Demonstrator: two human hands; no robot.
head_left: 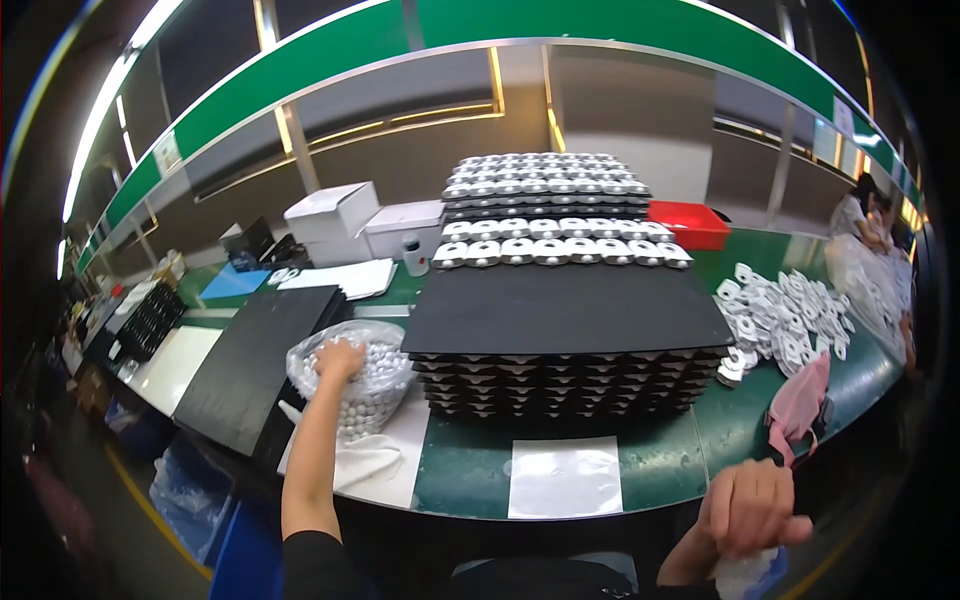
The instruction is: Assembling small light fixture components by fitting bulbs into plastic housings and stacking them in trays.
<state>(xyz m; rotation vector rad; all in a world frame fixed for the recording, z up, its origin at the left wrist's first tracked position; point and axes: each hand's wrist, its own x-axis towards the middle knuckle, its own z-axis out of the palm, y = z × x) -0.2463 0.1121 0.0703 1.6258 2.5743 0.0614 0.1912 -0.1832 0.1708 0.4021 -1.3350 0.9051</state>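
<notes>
My left hand (340, 359) reaches into a clear plastic bag (398, 378) full of small white balls (360, 412). Its fingertips dip among the balls, so I cannot see whether they grip any. My right hand (752, 507) is held at the lower right, in front of the table edge, with its fingers curled closed. Whatever it may hold is hidden. Below its wrist shows a bit of clear and blue plastic (752, 572). Right in front of me stands a tall stack of black trays (570, 310); the trays at its back carry rows of white parts (560, 252).
Loose white parts (785, 315) lie heaped on the green table (460, 470) at right, near a pink strap-like item (798, 405). A red bin (690, 226) and white boxes (332, 222) stand behind. Flat black boards (265, 355) lie left; people (855, 215) sit far right.
</notes>
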